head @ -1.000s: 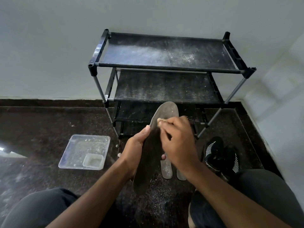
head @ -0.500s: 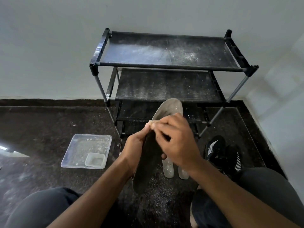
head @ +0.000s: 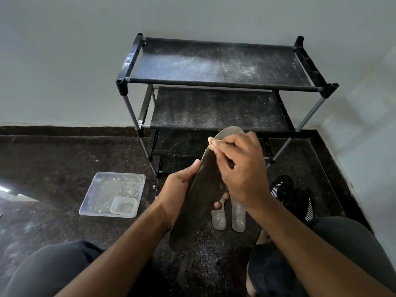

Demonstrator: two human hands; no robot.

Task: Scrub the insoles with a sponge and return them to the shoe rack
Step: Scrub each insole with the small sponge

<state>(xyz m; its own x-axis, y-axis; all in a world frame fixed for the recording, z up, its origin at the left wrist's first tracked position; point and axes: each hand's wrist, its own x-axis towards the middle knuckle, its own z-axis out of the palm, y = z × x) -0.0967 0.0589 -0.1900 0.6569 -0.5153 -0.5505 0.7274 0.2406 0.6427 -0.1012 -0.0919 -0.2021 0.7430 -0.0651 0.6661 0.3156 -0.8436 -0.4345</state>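
sponge (head: 211,142) now sits at the far, pale toe end of the insole (head: 199,200); a second ago it was pressed a little nearer, at the edge where the dark part begins, so the stroke has run out toward the toe. right hand (head: 240,170) pinches the sponge with curled fingers, knuckles up, over the far half of the insole. left hand (head: 177,194) grips the insole from the left at its middle, thumb along the near-left edge, fingertips showing under the right side; that grip looks unchanged across the second. the insole is held in the air, tilted, heel end near and toe end far, in front of the rack (head: 216,82).

judged from this, scrubbing is in progress on this insole and the toe still looks dusty, so more strokes seem needed there. two pale insoles (head: 228,217) lie on the floor just beyond the held one, with shoes (head: 293,196) to the right and a tray (head: 111,194) to the left. the rack's shelves hold no insoles, so the return step is not yet done.
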